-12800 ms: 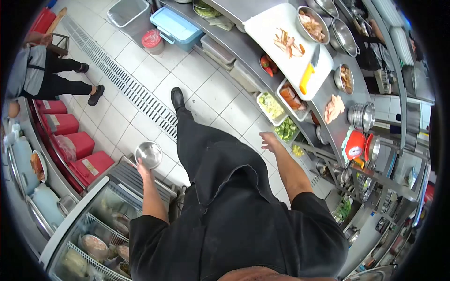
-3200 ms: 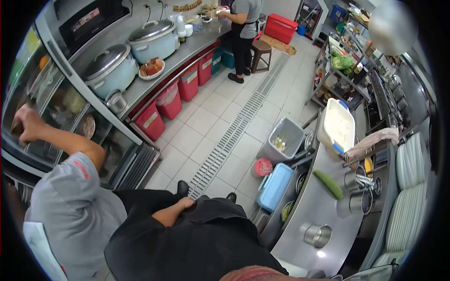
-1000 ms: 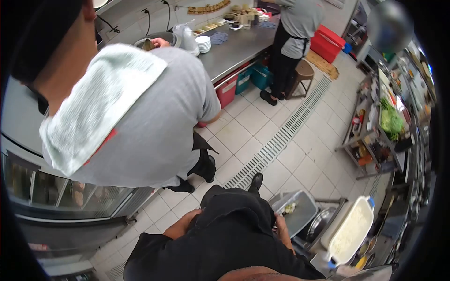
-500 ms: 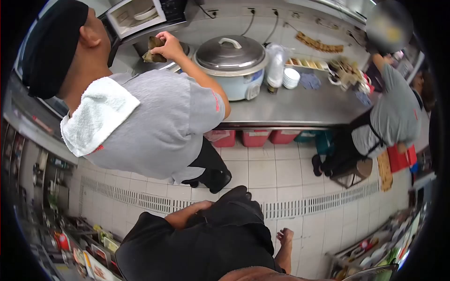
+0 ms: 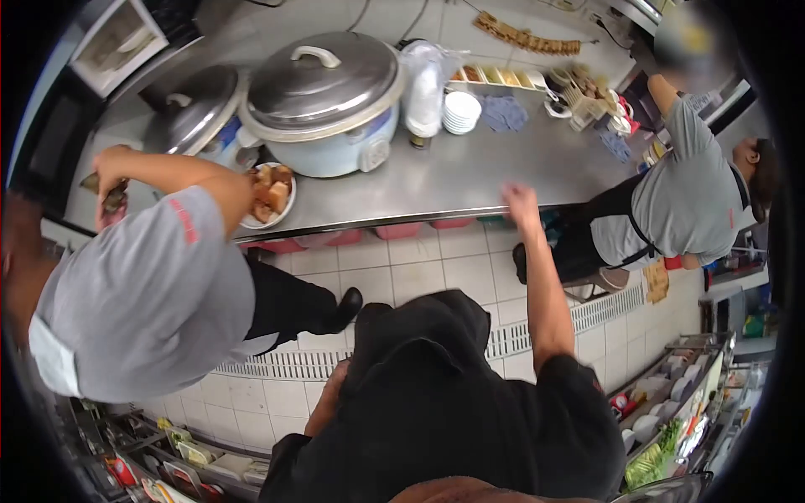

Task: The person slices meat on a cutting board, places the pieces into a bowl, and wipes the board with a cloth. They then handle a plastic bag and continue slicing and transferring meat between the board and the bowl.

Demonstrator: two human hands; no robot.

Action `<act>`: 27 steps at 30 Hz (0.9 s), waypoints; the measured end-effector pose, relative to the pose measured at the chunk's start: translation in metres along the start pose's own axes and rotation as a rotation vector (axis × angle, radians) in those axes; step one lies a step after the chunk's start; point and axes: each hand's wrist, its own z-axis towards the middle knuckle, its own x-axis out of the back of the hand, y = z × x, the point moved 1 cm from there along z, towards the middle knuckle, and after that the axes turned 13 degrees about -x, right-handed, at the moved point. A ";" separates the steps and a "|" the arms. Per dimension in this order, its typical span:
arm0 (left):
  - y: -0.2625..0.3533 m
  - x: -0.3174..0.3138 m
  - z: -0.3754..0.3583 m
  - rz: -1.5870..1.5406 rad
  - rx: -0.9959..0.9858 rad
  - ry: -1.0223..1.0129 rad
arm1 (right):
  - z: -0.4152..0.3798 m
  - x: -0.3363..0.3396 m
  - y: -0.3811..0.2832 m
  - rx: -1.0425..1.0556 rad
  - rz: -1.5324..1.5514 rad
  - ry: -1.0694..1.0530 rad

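My right hand [image 5: 521,204] reaches forward with its fingers apart and holds nothing; it is at the front edge of the steel counter [image 5: 470,180]. My left hand [image 5: 334,387] stays low against my black apron, mostly hidden, so its grip is unclear. On the counter stand a large pale-blue rice cooker [image 5: 323,105] with a steel lid, a second cooker [image 5: 197,117] to its left, and a bowl of brown food pieces [image 5: 270,193]. A stack of small white dishes [image 5: 461,111] sits right of the big cooker.
A co-worker in a grey shirt [image 5: 142,293] stands close on my left, holding something dark near a microwave [image 5: 117,42]. Another person in grey with an apron [image 5: 671,210] works at the counter's right end. A floor drain grate [image 5: 520,335] runs below. Shelves of bowls and greens [image 5: 671,411] lie lower right.
My view has swung toward the counter. My right hand rose from beside my hip to the counter edge. The co-worker on my left shifted further left, arm lowered.
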 end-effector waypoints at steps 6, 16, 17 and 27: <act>0.026 -0.058 0.019 -0.320 0.140 0.289 | 0.172 -0.016 -0.189 0.390 -0.271 0.113; 0.110 -0.217 0.059 -0.728 0.185 0.666 | 0.321 -0.110 -0.314 0.845 -0.710 -0.145; 0.117 -0.230 0.063 -0.760 0.180 0.694 | 0.329 -0.117 -0.315 0.878 -0.718 -0.172; 0.151 -0.262 0.081 -0.938 0.176 1.080 | 0.316 -0.090 -0.388 1.027 -0.410 0.084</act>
